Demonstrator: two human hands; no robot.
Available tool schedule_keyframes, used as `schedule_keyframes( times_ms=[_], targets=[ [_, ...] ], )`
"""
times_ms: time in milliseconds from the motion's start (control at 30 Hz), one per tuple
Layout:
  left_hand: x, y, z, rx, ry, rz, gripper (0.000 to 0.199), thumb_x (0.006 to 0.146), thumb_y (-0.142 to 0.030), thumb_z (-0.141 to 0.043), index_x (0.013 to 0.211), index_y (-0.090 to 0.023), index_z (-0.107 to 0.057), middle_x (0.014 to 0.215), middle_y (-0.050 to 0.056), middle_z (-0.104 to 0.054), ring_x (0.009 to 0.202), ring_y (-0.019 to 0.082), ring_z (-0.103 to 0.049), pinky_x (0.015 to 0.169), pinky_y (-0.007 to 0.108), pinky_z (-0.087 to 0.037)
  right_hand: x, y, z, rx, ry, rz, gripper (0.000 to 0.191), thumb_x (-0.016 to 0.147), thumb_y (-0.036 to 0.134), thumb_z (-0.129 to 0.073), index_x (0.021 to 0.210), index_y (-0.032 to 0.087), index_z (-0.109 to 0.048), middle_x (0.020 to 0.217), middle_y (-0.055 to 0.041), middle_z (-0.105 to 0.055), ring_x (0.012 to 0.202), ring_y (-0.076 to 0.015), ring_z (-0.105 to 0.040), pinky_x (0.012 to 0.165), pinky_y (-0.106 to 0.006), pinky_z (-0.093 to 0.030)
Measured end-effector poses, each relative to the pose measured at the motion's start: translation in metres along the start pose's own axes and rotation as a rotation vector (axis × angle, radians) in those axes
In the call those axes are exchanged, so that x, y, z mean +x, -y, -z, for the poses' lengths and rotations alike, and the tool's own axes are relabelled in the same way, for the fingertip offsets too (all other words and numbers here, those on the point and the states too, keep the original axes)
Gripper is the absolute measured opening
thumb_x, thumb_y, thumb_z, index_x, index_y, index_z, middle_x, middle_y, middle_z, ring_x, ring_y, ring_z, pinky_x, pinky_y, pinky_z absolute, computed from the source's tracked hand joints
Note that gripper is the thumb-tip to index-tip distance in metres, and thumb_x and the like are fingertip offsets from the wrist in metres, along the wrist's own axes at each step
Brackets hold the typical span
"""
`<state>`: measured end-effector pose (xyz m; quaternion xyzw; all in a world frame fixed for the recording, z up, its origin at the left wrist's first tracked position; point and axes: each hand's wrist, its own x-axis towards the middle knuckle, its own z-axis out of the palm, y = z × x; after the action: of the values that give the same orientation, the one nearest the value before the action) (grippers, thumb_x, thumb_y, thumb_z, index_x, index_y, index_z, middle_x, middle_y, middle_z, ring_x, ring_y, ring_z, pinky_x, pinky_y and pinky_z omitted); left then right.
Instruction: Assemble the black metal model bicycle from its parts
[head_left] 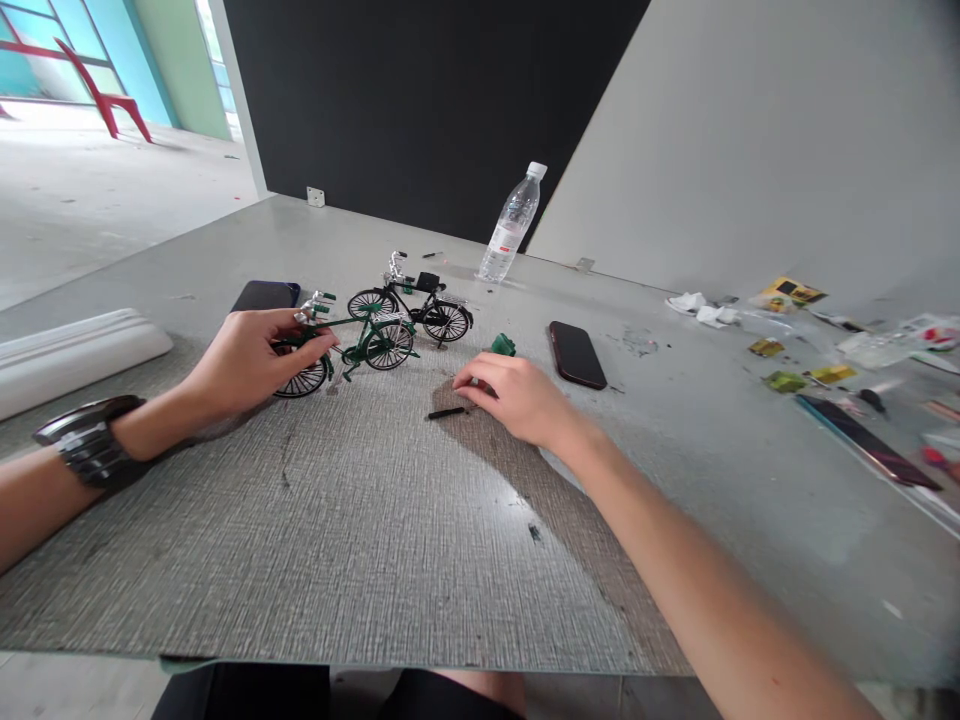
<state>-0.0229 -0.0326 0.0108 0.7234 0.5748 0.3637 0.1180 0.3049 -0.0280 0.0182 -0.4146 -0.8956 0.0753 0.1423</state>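
Note:
My left hand [251,362] grips the front part of a green miniature bicycle [367,343] below its silver handlebar. The bicycle stands upright on the table. Just behind it is a black miniature bicycle [431,305], also upright. My right hand [510,395] hovers low over the table, right of the bicycles, its fingers curled together. Whether anything small is between those fingertips is hidden. A short black rod [446,413] lies just left of my right fingers. A small green piece [502,345] shows behind the right hand.
A clear bottle [513,225] stands at the back. A phone [577,354] lies right of centre, and another dark phone [264,295] behind my left hand. A white object [82,355] is at the left. Wrappers [787,292] and another phone [866,440] lie at the right.

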Motion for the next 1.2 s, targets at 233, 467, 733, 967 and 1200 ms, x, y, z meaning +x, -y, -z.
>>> schedule_keyframes(
  times_ms=[233, 467, 733, 967, 1200],
  targets=[
    [0.0008, -0.0039, 0.0012, -0.002, -0.008, -0.017, 0.044, 0.079, -0.057, -0.059, 0.066, -0.016, -0.064, 0.058, 0.001, -0.057, 0.054, 0.012, -0.043, 0.050, 0.027, -0.030, -0.0013, 0.0061, 0.0032, -0.093, 0.020, 0.018, 0.017, 0.099, 0.026, -0.052, 0.099, 0.023, -0.069, 0.106, -0.0022, -0.071, 0.094, -0.0197, -0.065, 0.080, -0.035, -0.049],
    [0.0002, -0.0018, 0.0003, 0.017, -0.007, -0.013, 0.045, 0.081, -0.058, -0.058, 0.066, -0.016, -0.063, 0.058, 0.001, -0.056, 0.054, 0.012, -0.043, 0.050, 0.027, -0.030, -0.0016, 0.0059, 0.0011, -0.063, 0.013, 0.016, 0.017, 0.099, 0.028, -0.052, 0.099, 0.023, -0.068, 0.105, -0.0022, -0.071, 0.092, -0.0190, -0.066, 0.079, -0.035, -0.049],
    [0.0008, -0.0022, 0.0005, 0.008, -0.006, -0.023, 0.044, 0.081, -0.057, -0.059, 0.066, -0.016, -0.063, 0.057, 0.001, -0.058, 0.053, 0.012, -0.043, 0.049, 0.027, -0.030, -0.0023, 0.0058, 0.0062, -0.011, 0.014, 0.004, 0.018, 0.098, 0.030, -0.054, 0.102, 0.023, -0.070, 0.108, -0.0029, -0.071, 0.093, -0.0190, -0.066, 0.081, -0.035, -0.050],
    [-0.0004, -0.0030, 0.0010, 0.005, -0.014, -0.016, 0.044, 0.080, -0.058, -0.059, 0.066, -0.016, -0.064, 0.058, 0.001, -0.058, 0.053, 0.013, -0.043, 0.049, 0.027, -0.030, -0.0021, 0.0057, 0.0062, -0.006, -0.006, 0.027, 0.022, 0.101, 0.029, -0.051, 0.102, 0.022, -0.071, 0.108, -0.0029, -0.072, 0.095, -0.0189, -0.066, 0.085, -0.035, -0.050],
    [0.0006, -0.0011, 0.0000, 0.011, -0.011, -0.005, 0.045, 0.080, -0.059, -0.059, 0.067, -0.016, -0.064, 0.059, 0.001, -0.058, 0.055, 0.013, -0.045, 0.050, 0.028, -0.031, -0.0017, 0.0042, 0.0037, 0.005, 0.034, 0.006, 0.019, 0.099, 0.029, -0.053, 0.102, 0.023, -0.071, 0.111, -0.0025, -0.071, 0.097, -0.0192, -0.066, 0.090, -0.036, -0.049]
  ],
)
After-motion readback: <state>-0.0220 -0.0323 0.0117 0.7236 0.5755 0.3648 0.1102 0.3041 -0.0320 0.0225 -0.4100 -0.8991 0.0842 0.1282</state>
